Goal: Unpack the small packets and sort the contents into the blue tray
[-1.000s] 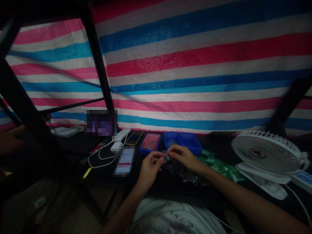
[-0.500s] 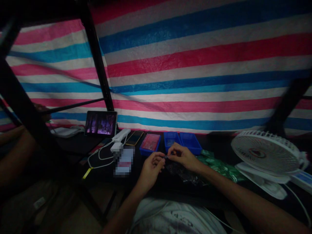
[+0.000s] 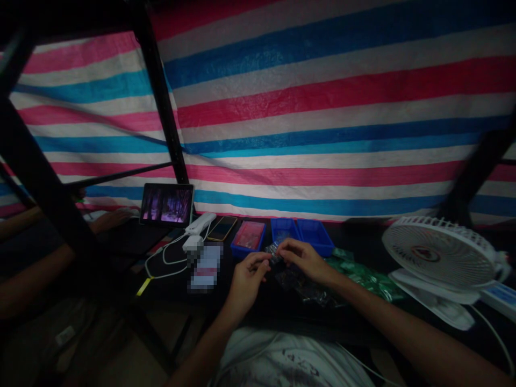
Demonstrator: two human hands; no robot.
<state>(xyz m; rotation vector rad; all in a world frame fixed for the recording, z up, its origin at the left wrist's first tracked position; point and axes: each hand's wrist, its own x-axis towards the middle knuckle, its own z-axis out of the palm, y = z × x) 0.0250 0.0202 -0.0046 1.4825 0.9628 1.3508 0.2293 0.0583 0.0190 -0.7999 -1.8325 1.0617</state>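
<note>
left hand (image 3: pixel 246 284) and right hand (image 3: pixel 303 261): fingers pinched narrow on a small clear plastic packet (image 3: pixel 274 252), held between both hands. dark plastic bag (image 3: pixel 308 290) lies at 4 o'clock from the packet, blue plastic tray (image 3: pixel 284 231) at 12 o'clock, green foil packets (image 3: pixel 363 278) at 3 o'clock.

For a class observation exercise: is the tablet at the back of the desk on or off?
On: the tablet shows a lit, purple-toned picture on its screen.

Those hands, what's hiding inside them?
The left hand and right hand pinch a small shiny plastic packet between them. One end pokes out, but the fingers cover the rest, so I can't see what's inside it.
</note>
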